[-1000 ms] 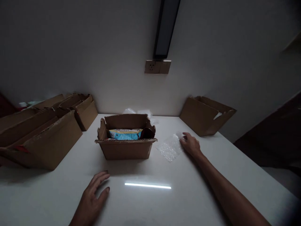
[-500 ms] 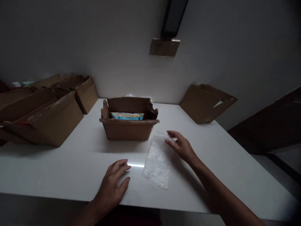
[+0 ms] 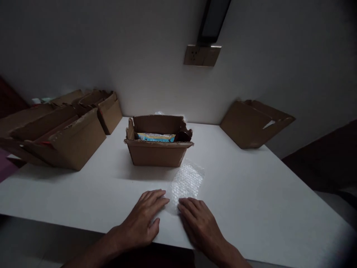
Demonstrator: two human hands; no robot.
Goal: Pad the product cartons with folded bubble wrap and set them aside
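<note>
— okay, where are my hands sitting?

— both lie palm down on the white worktop (image 3: 251, 193), close to its near edge. my left hand (image 3: 142, 221) has its fingers (image 3: 156, 196) loosely spread and flat, gripping nothing. my right hand (image 3: 199, 221) is flat too, its fingers (image 3: 187, 204) a little apart and pointing away from me.

— and the bubble wrap sheet?

— so, the bubble wrap sheet (image 3: 187, 180) lies flat on the worktop, just past my fingertips, between the hands and the open cardboard box (image 3: 157, 152). its near edge reaches the tips of both hands; the right fingertips seem to touch it, but i cannot tell for sure in this dim light. its far end comes just beside the box's front right corner.

— what is in the box?

— a blue and yellow packet (image 3: 154, 137) and something dark beside it. a stack of cardboard boxes (image 3: 64, 134) sits at the left edge, and a flattened carton (image 3: 251, 124) leans near the wall on the right. a wall socket (image 3: 201, 56) hangs above.
</note>
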